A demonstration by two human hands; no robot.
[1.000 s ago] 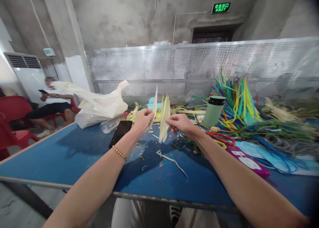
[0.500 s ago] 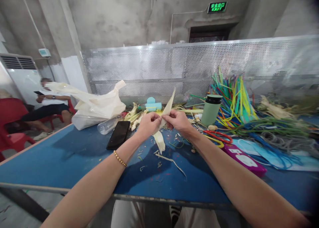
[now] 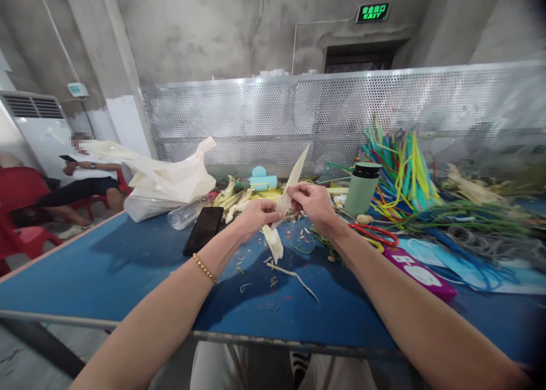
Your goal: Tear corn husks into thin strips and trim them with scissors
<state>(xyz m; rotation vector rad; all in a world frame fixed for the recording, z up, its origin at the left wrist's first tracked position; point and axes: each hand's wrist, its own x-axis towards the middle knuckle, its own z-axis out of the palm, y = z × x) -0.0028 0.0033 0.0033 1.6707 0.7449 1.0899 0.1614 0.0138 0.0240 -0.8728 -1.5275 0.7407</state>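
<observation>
A pale, pointed strip of dried husk [image 3: 297, 169] is held up above the middle of the table, slanting with its tip up and to the right. My left hand [image 3: 261, 215] pinches its lower part between thumb and fingers. Higher on the strip, my right hand [image 3: 314, 201] is closed on its right edge. Below my hands another pale husk piece [image 3: 273, 243] lies on the blue table [image 3: 140, 287], among small trimmings and a thin curled strip [image 3: 294, 274].
To the left are a black phone [image 3: 203, 231], a clear bottle [image 3: 184, 215] and a whitish plastic bag [image 3: 170, 182]. On the right stand a green cup [image 3: 362, 191], red-handled scissors [image 3: 375, 233], a purple box [image 3: 420, 273] and colourful strips [image 3: 407, 168]. A seated person [image 3: 91, 171] is beyond.
The husk strip has tilted further right and its tip has risen. My right hand has shifted slightly up and right, my left slightly lower, so they are a little further apart.
</observation>
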